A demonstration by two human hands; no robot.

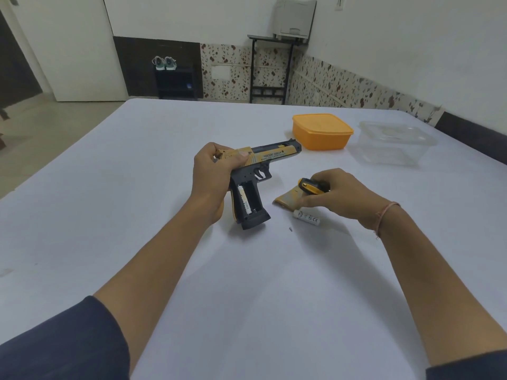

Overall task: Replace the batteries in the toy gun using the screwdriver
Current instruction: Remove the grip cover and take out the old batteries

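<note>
My left hand [212,171] grips the rear of a black and tan toy gun [270,156], its grip standing on the table. The grip's battery compartment [248,200] is uncovered, with one white battery [244,200] in it and an empty slot beside it. My right hand [340,197] holds the yellow and black handle of the screwdriver [311,186]; its shaft is hidden. Under that hand lies the tan compartment cover [286,201]. A loose white battery [306,217] lies on the table just in front of my right hand, and a tiny screw [290,229] nearer to me.
The white table [247,283] carries an orange lidded box [321,131] and a clear plastic container [395,144] at the far right. Beyond the table's far edge stand a black stand with a printer [295,19] and a low shelf with shoes [164,63].
</note>
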